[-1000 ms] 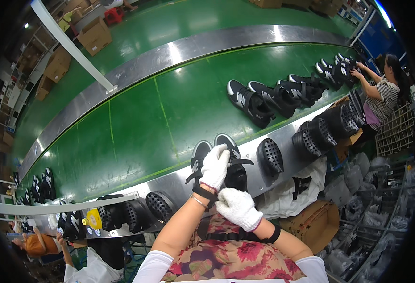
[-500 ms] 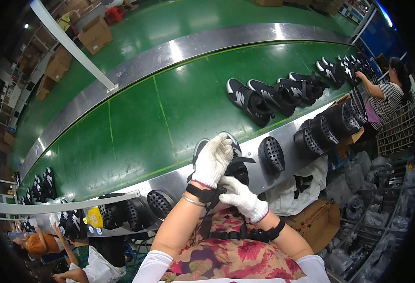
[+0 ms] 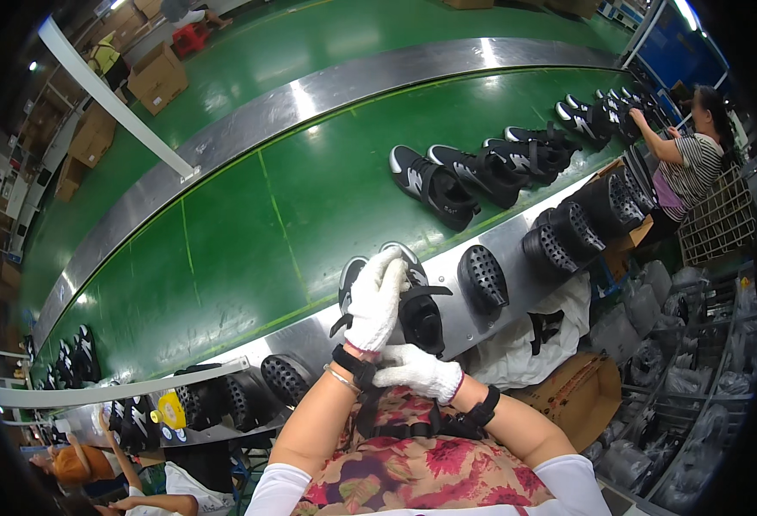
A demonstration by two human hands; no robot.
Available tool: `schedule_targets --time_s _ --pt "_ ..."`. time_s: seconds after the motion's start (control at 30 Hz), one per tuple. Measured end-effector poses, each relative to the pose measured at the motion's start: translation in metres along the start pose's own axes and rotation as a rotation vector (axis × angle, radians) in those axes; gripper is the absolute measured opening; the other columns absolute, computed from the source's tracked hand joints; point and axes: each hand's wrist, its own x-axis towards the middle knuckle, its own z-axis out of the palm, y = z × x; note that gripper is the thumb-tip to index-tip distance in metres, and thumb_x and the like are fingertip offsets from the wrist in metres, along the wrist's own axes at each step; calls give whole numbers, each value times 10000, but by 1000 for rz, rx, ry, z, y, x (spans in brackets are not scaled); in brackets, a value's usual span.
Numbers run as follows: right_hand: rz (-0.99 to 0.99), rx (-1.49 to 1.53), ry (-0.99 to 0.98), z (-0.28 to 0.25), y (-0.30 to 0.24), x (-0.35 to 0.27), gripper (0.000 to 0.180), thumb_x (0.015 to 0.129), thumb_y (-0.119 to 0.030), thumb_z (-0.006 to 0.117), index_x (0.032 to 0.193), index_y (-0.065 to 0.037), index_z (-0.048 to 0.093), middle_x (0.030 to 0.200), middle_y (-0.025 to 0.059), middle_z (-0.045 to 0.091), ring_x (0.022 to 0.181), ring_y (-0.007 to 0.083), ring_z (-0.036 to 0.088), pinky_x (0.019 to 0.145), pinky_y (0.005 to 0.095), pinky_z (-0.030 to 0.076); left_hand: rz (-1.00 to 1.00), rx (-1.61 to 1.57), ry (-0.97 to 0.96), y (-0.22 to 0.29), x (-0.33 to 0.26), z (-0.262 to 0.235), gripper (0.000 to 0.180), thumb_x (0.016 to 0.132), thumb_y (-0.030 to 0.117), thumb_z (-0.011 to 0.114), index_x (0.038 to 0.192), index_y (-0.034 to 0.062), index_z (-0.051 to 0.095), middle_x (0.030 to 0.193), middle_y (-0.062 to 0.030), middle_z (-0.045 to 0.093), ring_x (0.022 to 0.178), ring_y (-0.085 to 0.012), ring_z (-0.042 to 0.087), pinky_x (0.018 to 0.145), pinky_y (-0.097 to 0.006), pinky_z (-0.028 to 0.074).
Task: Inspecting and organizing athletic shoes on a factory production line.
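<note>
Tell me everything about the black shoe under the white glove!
The black sneaker with a pale sole sits at the near edge of the green conveyor belt, by the shiny metal rim. Loose dark straps stick out sideways. Its material looks like dark fabric, though that's hard to tell. The white-gloved left hand rests on top, covering much of it. The white-gloved right hand sits just below it.

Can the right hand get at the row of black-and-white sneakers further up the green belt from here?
Probably not as things stand. The right hand sits low by the left wrist, near the body, and the row of black-and-white sneakers lies well across the green conveyor belt. Nothing blocks the way; it just looks too far.
</note>
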Motion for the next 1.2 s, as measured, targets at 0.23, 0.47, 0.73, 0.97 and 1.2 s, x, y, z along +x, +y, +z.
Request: schedule_targets --time_s 0.23,0.47,0.73,0.97,1.2 --pt "-141 -156 255 -13 -25 -29 421 913 -167 705 1289 -5 607 1151 91 666 1029 146 628 892 315 535 163 381 -133 -17 -1 -22 264 987 119 629 1213 -14 658 930 -51 680 814 -112 628 745 -248 524" --pt "-221 -603 896 -99 -34 -85 230 939 -123 635 1133 -7 676 956 58 698 819 129 641 754 280 531 484 962 -252 -17 -57 -27 187 882 245 698 989 92 680 861 -104 671 851 -328 651 747 -452 529" --pt "3 -337 910 -95 -27 -27 325 940 -221 670 1199 -25 642 1031 99 699 855 200 660 762 350 543 347 1180 -135 -50 -47 6 493 828 295 755 1218 45 588 1034 -170 610 989 -353 588 827 -447 506" --pt "-166 -1099 879 -79 6 -33 561 800 -315 762 1249 -33 580 1106 205 657 1012 360 655 921 443 516 153 1173 -83 -69 -59 -3 929 759 244 822 1497 -9 318 1305 -269 550 1190 -418 579 974 -464 495" --pt "167 -1184 838 -98 20 32 399 837 -352 670 1086 -41 691 994 226 710 942 412 691 825 477 552 -231 953 43 -98 -37 8 808 865 311 656 1518 9 288 1093 -305 666 996 -459 668 873 -503 529"
